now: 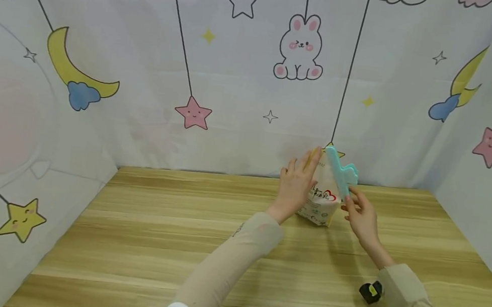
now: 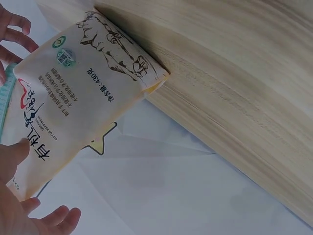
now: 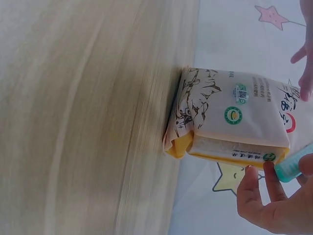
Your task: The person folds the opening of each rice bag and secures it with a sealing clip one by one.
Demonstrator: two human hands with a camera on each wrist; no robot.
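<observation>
A cream food bag (image 1: pixel 322 214) with printed lettering, a red heart and yellow edges stands on the table near the back. My left hand (image 1: pixel 294 187) holds its upper left side, thumb on the front face and fingers past the edge. With thumb and fingers my right hand (image 1: pixel 362 220) pinches the lower end of a turquoise bag clip (image 1: pixel 337 171), which slants along the bag's upper right side. In the right wrist view the clip's end (image 3: pixel 288 166) lies against the bag's edge. Whether the clip's jaws enclose the bag top, I cannot tell.
The wood-grain table (image 1: pixel 163 235) meets a white fabric backdrop (image 1: pixel 247 143) printed with stars, moons and rabbits close behind the bag. Fabric also hangs along both sides. A small black object (image 1: pixel 370 292) sits by the right cuff.
</observation>
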